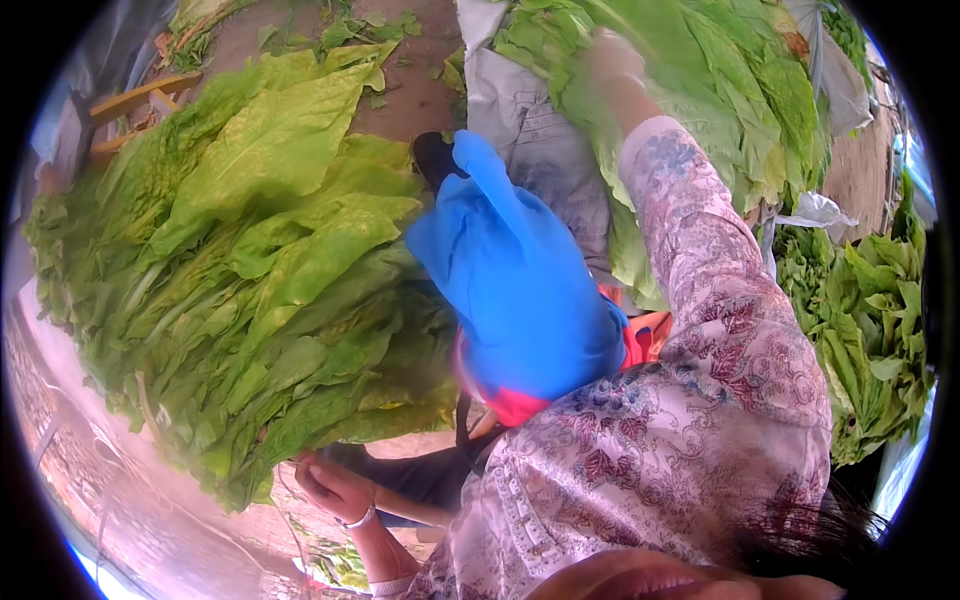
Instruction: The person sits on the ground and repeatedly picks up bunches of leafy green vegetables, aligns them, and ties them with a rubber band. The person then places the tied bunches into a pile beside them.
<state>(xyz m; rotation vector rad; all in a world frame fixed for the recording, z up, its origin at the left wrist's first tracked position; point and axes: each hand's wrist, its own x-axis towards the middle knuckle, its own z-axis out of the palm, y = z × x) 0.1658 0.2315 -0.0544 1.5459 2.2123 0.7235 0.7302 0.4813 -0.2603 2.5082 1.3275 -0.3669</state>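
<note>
My left hand point(334, 489), with a bracelet at the wrist, is at the lower edge of a thick pile of broad green leaves point(247, 270) that look like tobacco. Its fingers are curled and pinched on a thin string point(283, 480) beside the leaf ends. At the top, my right hand point(615, 56) reaches out on a straight arm into a second heap of large leaves point(720, 97). Motion blurs that hand, so its grip cannot be made out. Blue cloth point(517, 277) with a red edge covers my lap, between the two heaps.
A pale woven sheet point(540, 127) lies under part of the right heap. More leaves point(862, 330) are piled at the far right. A wooden frame point(142, 101) stands behind the left pile. Leaf scraps point(367, 30) litter the brown ground. Loose cord point(112, 450) trails at the lower left.
</note>
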